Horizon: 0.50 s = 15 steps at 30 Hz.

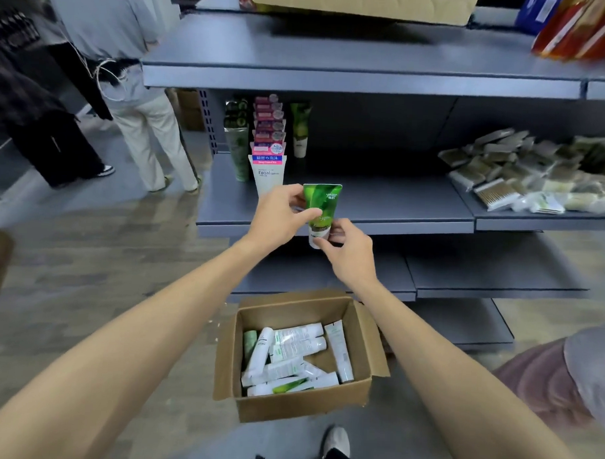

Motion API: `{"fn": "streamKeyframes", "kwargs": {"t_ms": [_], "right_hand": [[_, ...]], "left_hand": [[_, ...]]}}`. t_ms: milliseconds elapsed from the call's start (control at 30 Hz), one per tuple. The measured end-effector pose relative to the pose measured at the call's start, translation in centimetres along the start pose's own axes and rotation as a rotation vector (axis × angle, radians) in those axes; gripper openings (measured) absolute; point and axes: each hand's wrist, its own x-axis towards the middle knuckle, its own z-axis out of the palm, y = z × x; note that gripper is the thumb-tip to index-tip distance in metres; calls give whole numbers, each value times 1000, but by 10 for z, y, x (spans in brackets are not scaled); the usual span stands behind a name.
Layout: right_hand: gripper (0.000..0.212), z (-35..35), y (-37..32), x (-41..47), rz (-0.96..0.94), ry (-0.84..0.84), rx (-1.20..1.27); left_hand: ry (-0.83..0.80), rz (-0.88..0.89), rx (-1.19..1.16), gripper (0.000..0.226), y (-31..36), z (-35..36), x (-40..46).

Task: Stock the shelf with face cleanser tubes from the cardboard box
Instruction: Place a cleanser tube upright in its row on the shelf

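A green face cleanser tube [324, 202] stands cap-down in front of the middle shelf [398, 201], held by both hands. My left hand [277, 213] grips its upper left side; my right hand [348, 246] pinches the white cap end. On the floor below sits an open cardboard box [298, 406] with several white and green tubes [289, 359] lying loose inside. At the shelf's left end stand rows of stocked tubes: dark green [237, 148], pink-and-white "Facial" [268, 169], and one green tube [300, 129] further back.
Packets of cotton swabs [526, 172] are piled on the shelf section to the right. Grey shelves run above and below. Two people [127, 86] stand in the aisle to the left. My shoe [336, 443] is just behind the box. A brown box [364, 5] sits on the top shelf.
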Motion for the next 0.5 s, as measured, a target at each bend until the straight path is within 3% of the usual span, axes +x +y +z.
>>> {"fn": "streamKeyframes", "kwargs": {"t_ms": [267, 500], "right_hand": [[34, -34, 10, 55, -44, -130, -15], [25, -41, 35, 108, -47, -197, -58]], "left_hand": [[19, -42, 52, 16, 8, 27, 47], [90, -155, -40, 12, 8, 59, 80]]}}
